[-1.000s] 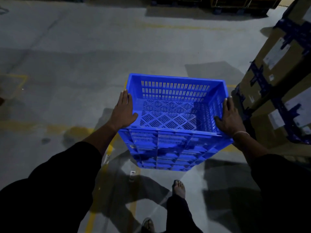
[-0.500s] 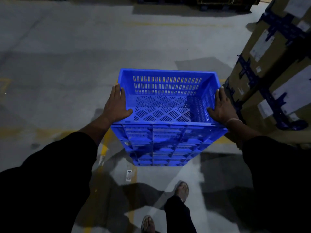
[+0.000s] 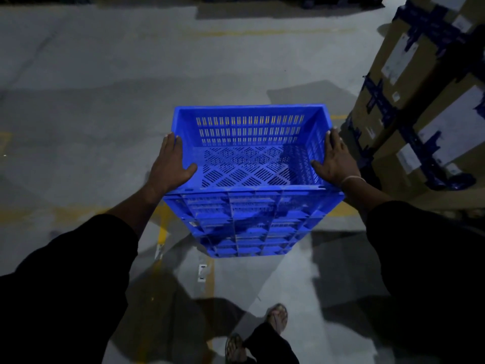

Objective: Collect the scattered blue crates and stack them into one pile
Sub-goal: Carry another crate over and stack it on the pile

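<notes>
The left hand (image 3: 170,164) lies flat along the left rim of the top blue crate (image 3: 252,164), fingers stretched forward on the outer edge and the thumb hooked over the rim into the crate. The right hand (image 3: 337,160) mirrors it on the right rim, fingers extended, thumb inside, a thin bracelet (image 3: 353,179) at the wrist. Both hands are spread rather than curled, pressing the crate between them.

That crate sits in the middle of the frame, open side up, on top of a pile of blue crates (image 3: 246,227) whose ribbed near wall shows below it. Its long axis runs left to right across the frame, with the slotted far wall facing the camera. The pile's foot is near the centre, over a yellow floor line (image 3: 162,227) on the grey concrete floor (image 3: 105,88).

At the right edge of the frame, stacked cardboard boxes (image 3: 420,101) with blue tape and white labels stand close beside the crate's right side. At the bottom centre, two sandalled feet (image 3: 275,315) are on the floor.
</notes>
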Available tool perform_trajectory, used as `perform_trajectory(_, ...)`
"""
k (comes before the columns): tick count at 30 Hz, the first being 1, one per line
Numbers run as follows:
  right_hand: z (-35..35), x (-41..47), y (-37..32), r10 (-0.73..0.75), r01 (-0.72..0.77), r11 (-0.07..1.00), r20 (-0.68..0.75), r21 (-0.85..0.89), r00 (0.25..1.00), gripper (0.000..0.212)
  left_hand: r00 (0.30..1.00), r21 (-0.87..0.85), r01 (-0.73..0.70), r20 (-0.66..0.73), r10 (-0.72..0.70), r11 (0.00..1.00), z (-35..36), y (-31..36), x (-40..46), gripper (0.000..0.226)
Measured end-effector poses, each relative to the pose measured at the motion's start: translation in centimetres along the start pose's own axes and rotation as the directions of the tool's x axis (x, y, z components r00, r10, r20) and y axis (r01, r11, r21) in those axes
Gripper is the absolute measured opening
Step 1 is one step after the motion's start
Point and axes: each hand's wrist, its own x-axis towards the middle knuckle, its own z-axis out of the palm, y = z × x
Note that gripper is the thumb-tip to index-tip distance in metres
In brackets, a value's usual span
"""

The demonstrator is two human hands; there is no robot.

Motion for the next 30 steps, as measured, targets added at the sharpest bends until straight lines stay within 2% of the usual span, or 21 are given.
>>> perform_trajectory(5,-0.1,0.1,0.0,0.006,-0.006,1.0,0.009,0.028,1.0,0.098,0.996,0.106,-0.021,0.087,0.011,0.994,-0.1,-0.3,0.6,0.105)
perform_trajectory(10,-1.1,-2.0,0.1,-0.031,0.026,0.992,0.04,0.125,0.999,0.101,0.972,0.045,0.096,0.213,-0.103,0.994,-1.7,2.0,-0.6,0.107)
perform_trajectory(13,-1.1,-4.1,0.2,-0.015,0.009,0.984,0.031,0.177,0.999,0.106,0.973,0.055,0.067,0.219,-0.077,0.996,-1.1,3.1,-2.0,0.107)
perform_trajectory(15,-0.4,-5.6,0.4,0.002,-0.004,0.981,0.009,0.196,1.0,0.106,0.979,-0.001,-0.009,0.206,0.009,1.0,-0.1,4.4,-3.1,0.109)
perform_trajectory(17,0.5,-7.2,0.6,0.024,-0.022,0.975,-0.008,0.221,1.0,0.103,0.969,-0.045,-0.147,0.193,0.153,0.988,1.2,6.2,-4.3,0.109)
perform_trajectory(20,0.7,-10.2,0.2,0.069,-0.056,0.951,-0.033,0.303,0.997,0.09,0.919,-0.091,-0.343,0.174,0.354,0.935,2.7,9.9,-5.2,0.102)
perform_trajectory(22,0.8,-12.3,0.0,0.089,-0.059,0.931,-0.066,0.36,0.994,0.083,0.873,-0.175,-0.415,0.199,0.444,0.893,3.3,12.7,-5.3,0.094)
perform_trajectory(25,1.1,-15.7,0.1,0.139,-0.094,0.903,-0.078,0.42,0.987,0.093,0.786,-0.274,-0.508,0.24,0.57,0.817,3.9,16.5,-5.7,0.088)
perform_trajectory(30,3.1,-21.7,0.2,0.365,-0.275,0.849,-0.125,0.451,0.922,0.085,0.618,-0.328,-0.673,0.243,0.748,0.663,5.4,20.8,-7.3,0.091)
